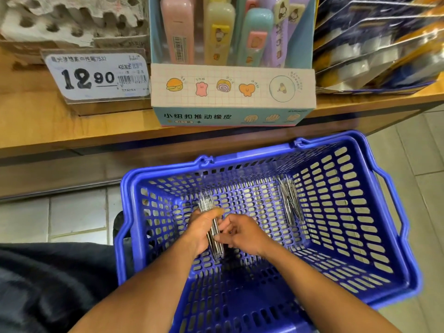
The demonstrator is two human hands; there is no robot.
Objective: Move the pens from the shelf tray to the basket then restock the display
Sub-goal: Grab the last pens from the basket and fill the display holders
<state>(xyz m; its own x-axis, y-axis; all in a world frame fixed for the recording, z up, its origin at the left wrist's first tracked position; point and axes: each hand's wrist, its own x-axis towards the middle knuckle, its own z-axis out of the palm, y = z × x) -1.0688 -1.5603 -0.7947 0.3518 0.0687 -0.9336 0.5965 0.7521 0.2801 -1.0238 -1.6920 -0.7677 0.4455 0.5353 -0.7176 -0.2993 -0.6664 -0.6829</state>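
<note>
Wooden shelf boards (72, 131) fill the top of the frame, with a price tag (96, 76) at upper left and a box of pastel erasers (231, 92) in the middle. Lower down, a blue basket (374, 212) is seen on grey floor tiles. A bundle of clear pens (211, 227) is gripped by the left hand (201, 229) inside the basket. The right hand (242, 234) is curled beside it, maybe pinching the bundle. More pens (290, 203) are lying at the basket's right side.

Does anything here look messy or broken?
Yes. The grey cardboard tray at the shelf's top left looks torn and ragged around its holes. In the blue basket, one bunch of pens leans crookedly against the right wall.
</note>
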